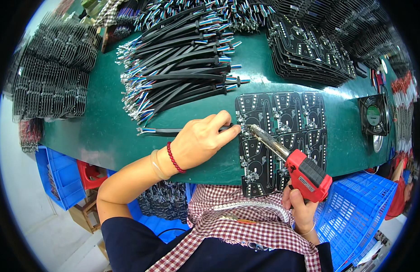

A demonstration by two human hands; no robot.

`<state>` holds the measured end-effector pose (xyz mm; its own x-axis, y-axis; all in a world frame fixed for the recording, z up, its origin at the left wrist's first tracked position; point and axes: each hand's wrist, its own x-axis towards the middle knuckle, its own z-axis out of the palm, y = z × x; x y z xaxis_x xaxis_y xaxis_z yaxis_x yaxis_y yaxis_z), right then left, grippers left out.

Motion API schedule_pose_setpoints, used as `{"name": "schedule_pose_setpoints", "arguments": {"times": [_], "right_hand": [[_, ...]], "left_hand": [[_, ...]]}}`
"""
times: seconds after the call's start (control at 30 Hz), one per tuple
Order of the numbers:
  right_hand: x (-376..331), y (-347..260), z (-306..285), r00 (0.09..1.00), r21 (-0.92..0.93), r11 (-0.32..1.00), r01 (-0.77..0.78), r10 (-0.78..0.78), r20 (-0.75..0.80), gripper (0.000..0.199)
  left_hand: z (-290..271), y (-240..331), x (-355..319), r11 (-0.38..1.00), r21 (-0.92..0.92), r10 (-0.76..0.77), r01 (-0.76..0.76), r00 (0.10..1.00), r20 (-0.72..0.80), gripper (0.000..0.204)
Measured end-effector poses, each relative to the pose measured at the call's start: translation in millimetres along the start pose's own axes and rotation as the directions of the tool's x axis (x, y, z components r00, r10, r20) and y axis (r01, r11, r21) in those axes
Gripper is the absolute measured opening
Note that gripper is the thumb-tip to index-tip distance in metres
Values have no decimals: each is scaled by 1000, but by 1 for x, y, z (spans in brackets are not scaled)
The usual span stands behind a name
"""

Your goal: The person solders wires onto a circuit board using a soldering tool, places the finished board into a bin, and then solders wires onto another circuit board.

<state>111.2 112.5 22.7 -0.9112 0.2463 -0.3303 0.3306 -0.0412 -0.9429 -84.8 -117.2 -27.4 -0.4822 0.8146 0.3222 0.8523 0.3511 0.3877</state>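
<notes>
Soldering gun [305,171]: over board panel [275,138], long axis diagonal, tip pointing up-left to panel's left edge, red body toward panel's lower right. Right hand [303,209] gripping handle. Black cable [167,132]: axis roughly left-right, reaching panel's left edge; left hand [203,139] pinching it. Cable pile [182,68]: upper left of panel. Fan [373,115]: right of panel.

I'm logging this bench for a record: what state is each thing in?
Left hand: closed, pinching black cable
Right hand: closed around soldering gun
Black cable: held, one end at board panel
Soldering gun: tip down at board panel; power unclear
Board panel: flat, overhanging near table edge
Cable pile: loosely heaped
Board stack: piled up
Fan: upright; spinning unclear
</notes>
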Motion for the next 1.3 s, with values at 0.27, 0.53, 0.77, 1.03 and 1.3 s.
{"name": "schedule_pose_setpoints", "arguments": {"times": [0.27, 0.53, 0.77, 1.03, 1.3], "right_hand": [[-5, 8, 1, 1000, -77, 997, -4, 3, -17, 23], [-4, 13, -3, 993, -250, 961, 116, -108, 45, 33], [-5, 2, -2, 997, -102, 992, 76, -78, -13, 37], [-4, 3, -3, 1000, -137, 990, 16, -19, -16, 33], [-9, -5, -3, 994, -69, 993, -95, 92, -51, 13]], "left_hand": [[0, 0, 0, 1000, 2, 9, -9, 1000, -14, 23], [-1, 1, 1, 1000, 12, 14, -14, 1000, -6, 22], [-1, 2, 2, 999, 42, 28, -27, 999, -29, 24], [0, 2, 2, 990, 123, 72, -69, 997, -17, 21], [1, 6, 2, 985, 157, 83, -78, 996, -24, 23]]}}
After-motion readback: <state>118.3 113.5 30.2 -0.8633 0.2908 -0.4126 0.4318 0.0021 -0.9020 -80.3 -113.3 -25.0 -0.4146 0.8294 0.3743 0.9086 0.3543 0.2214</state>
